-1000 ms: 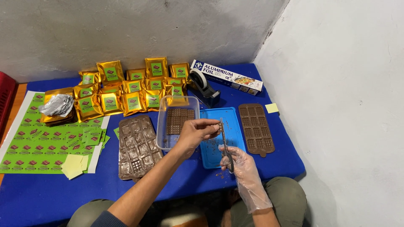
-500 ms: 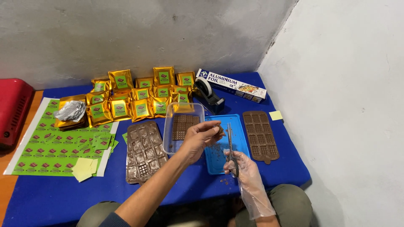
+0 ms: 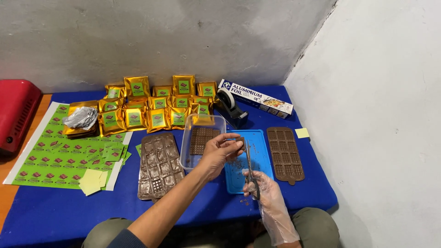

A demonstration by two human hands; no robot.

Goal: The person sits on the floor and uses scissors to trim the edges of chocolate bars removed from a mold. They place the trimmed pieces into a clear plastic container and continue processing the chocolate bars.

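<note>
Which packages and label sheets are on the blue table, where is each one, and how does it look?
Gold pouches: rows at the back, shiny, each with a green square label.
Label sheet: left side, flat, green labels with brown marks, white edge.
Foil box: back right, long, white and blue.
Yellow paper slips: front left, small and plain.

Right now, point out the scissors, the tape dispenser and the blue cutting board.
scissors [image 3: 248,160], head view, on the blades above the gloved hand.
tape dispenser [image 3: 232,110], head view, on its dark body.
blue cutting board [image 3: 262,149], head view, on its bare upper right part.
</note>
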